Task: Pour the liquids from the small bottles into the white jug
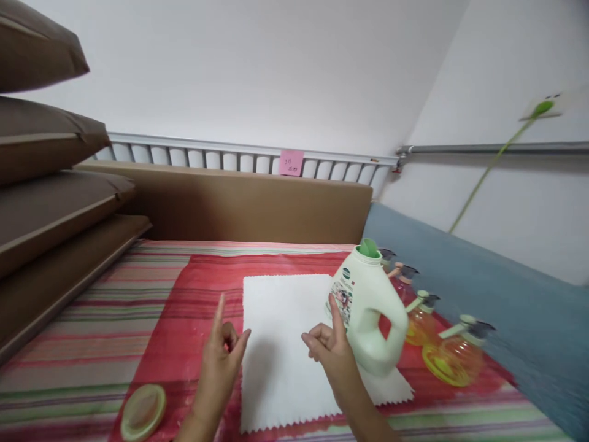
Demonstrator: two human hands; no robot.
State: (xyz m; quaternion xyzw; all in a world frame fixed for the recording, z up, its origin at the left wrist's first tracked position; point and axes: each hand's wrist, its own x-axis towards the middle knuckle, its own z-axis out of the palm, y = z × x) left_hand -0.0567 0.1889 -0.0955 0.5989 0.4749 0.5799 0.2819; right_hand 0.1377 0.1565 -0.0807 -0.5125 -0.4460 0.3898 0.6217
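Observation:
My left hand [223, 356] is raised above the left edge of a white cloth [285, 344] with zigzag-cut edges. Its index finger points up and the thumb stands apart, holding nothing. Over the cloth's right half, my right hand [334, 353] also has its index finger up, with the thumb close to the bent fingers and nothing held. Just behind it, a pale green detergent jug [377, 313] stands upright on the cloth. The jug is uncapped, with a green spout in its mouth. A round pale green lid [143, 412] lies left of my left hand.
Several clear pump bottles [453, 356] with coloured bases line the right side. Stacked brown packages [50, 202] rise at the left. Behind the red sheet [184, 307] stands a brown board [248, 209] before a radiator [207, 159] with a pink note [291, 162].

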